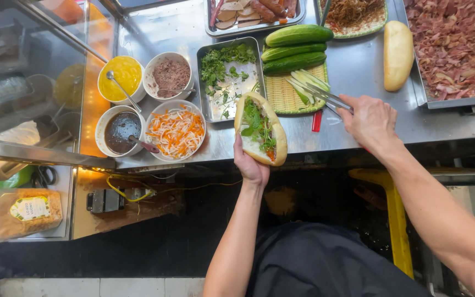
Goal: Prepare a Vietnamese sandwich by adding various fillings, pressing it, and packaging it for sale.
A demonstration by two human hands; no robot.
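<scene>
while the left hand is gripping a split baguette sandwich filled with green herbs from below, holding it over the near edge of the steel counter, the right hand is clamped on metal tongs whose tips are reaching the cucumber strips on a woven yellow mat. left of the sandwich, a steel tray is holding herbs and white bowls are holding shredded carrot pickle, dark sauce, brown pâté and yellow spread.
</scene>
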